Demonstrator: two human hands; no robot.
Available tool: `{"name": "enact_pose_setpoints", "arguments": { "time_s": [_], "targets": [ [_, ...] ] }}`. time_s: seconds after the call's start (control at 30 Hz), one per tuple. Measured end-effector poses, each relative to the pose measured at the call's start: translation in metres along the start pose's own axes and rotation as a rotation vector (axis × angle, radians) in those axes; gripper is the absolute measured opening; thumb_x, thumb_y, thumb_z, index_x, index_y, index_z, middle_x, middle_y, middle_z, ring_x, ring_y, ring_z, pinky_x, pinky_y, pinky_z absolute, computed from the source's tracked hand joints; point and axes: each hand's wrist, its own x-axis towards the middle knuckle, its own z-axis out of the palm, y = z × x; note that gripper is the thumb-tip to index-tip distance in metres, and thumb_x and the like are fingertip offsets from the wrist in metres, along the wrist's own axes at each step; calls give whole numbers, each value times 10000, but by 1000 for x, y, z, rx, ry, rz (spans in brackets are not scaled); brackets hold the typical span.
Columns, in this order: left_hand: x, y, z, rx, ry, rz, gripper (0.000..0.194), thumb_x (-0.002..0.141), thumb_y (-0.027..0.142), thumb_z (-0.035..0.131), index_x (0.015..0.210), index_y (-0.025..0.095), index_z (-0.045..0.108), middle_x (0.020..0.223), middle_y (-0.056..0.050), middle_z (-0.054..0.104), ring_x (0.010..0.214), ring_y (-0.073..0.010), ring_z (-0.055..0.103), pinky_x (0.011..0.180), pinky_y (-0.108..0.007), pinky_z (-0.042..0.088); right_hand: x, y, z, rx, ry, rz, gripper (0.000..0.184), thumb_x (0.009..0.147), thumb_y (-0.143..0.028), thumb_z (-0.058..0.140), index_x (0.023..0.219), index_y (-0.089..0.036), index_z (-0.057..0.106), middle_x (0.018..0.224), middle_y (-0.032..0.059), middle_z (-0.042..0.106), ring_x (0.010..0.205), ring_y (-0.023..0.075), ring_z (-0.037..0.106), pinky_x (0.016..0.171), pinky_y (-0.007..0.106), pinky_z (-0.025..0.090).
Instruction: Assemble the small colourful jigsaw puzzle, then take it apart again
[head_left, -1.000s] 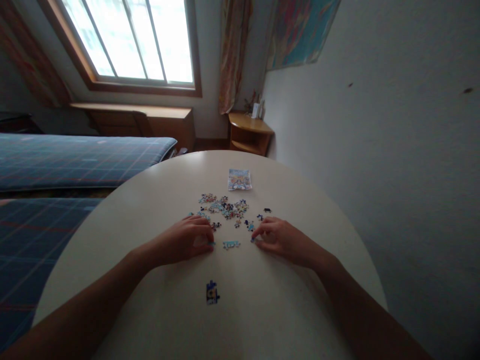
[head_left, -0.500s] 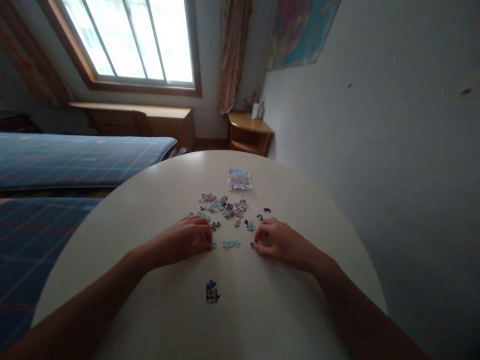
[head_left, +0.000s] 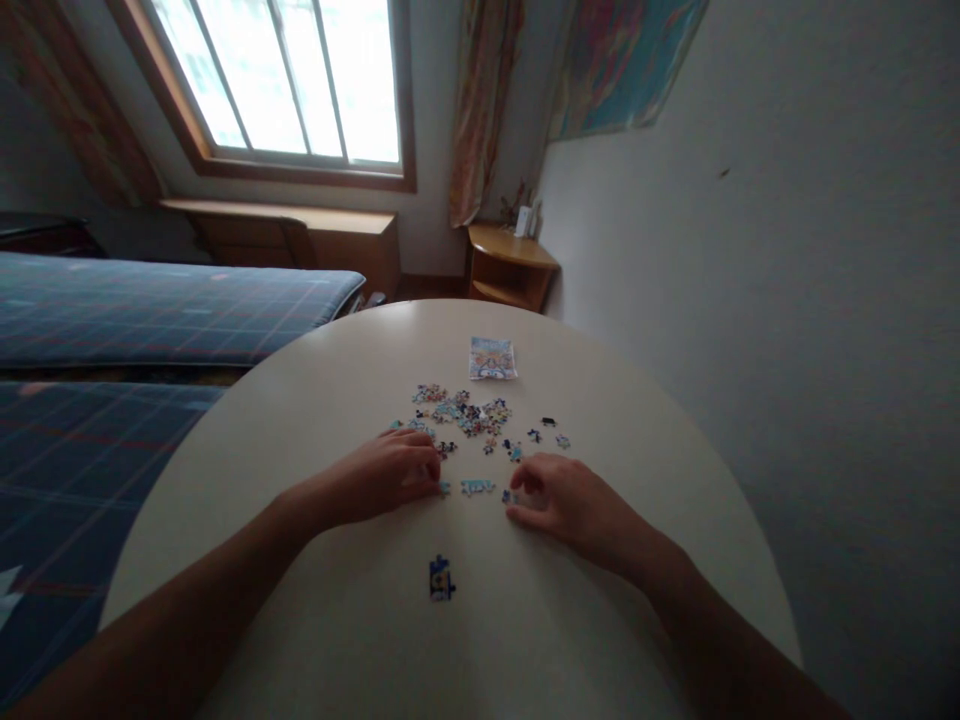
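Note:
My left hand [head_left: 394,470] rests on the table with thumb and fingers closed on a light blue puzzle piece [head_left: 445,488]. Just right of it lies a short joined strip of light blue puzzle pieces [head_left: 478,487]. On the strip's other side, my right hand [head_left: 559,500] has its thumb and fingertips curled around a small dark blue puzzle piece [head_left: 506,496]. Nearer to me lies a joined dark blue puzzle section [head_left: 441,579] with a yellowish figure. Beyond the hands spreads a loose heap of puzzle pieces [head_left: 472,418].
A small printed picture packet [head_left: 493,359] lies behind the heap on the round white table [head_left: 600,620]. Several stray pieces and a small black item [head_left: 549,421] sit to the right. A plaid bed [head_left: 187,310] adjoins the table's left, and a wall [head_left: 750,330] rises on the right.
The whole view has shifted slightly. My right hand has come a little nearer to me, uncovering a loose piece behind it. My left hand keeps its place by the light blue piece.

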Motion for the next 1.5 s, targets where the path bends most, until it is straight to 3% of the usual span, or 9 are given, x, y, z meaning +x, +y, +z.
{"name": "enact_pose_setpoints", "arguments": {
  "time_s": [0.23, 0.6, 0.73, 0.97, 1.37, 1.5],
  "targets": [
    [-1, -4, 2, 2, 26, 5, 53, 898, 278, 625, 903, 226, 632, 989, -23, 639, 921, -189, 580, 863, -325, 415, -1, -4, 1, 31, -54, 79, 78, 780, -240, 675, 820, -179, 701, 809, 46, 651, 730, 160, 566, 650, 271, 407],
    [2, 1, 6, -9, 67, 9, 78, 900, 294, 610, 899, 216, 608, 1037, -37, 595, 980, -199, 550, 878, -334, 439, -1, -7, 10, 86, -104, -182, 56, 773, -166, 686, 824, -188, 686, 834, 25, 657, 763, 144, 574, 705, 256, 427],
    [2, -1, 7, -8, 79, 9, 59, 885, 271, 628, 889, 216, 609, 1027, -33, 592, 970, -196, 551, 879, -333, 430, 3, -18, 27, 65, -28, -252, 111, 779, -152, 686, 880, -196, 688, 845, 25, 681, 799, 157, 597, 744, 272, 439],
    [3, 0, 7, 5, 86, 9, 62, 883, 279, 634, 884, 219, 619, 1024, -34, 595, 967, -200, 552, 885, -335, 424, 14, -37, 50, 0, 152, -284, 51, 847, -217, 656, 846, -200, 704, 880, 37, 724, 887, 195, 624, 847, 332, 447],
    [3, -2, 9, 12, 94, 13, 96, 896, 314, 614, 897, 218, 623, 1039, -41, 595, 994, -206, 549, 904, -348, 428, 13, -39, 56, -210, 196, -322, 173, 920, -252, 581, 817, -205, 712, 900, 56, 733, 894, 218, 598, 843, 370, 427],
    [3, -1, 8, 10, 86, 7, 88, 896, 306, 622, 885, 218, 621, 1039, -36, 591, 995, -202, 547, 905, -342, 425, 13, -43, 56, -157, 191, -292, 140, 909, -222, 590, 821, -202, 697, 891, 52, 726, 887, 211, 602, 850, 357, 437]
  ]
}}
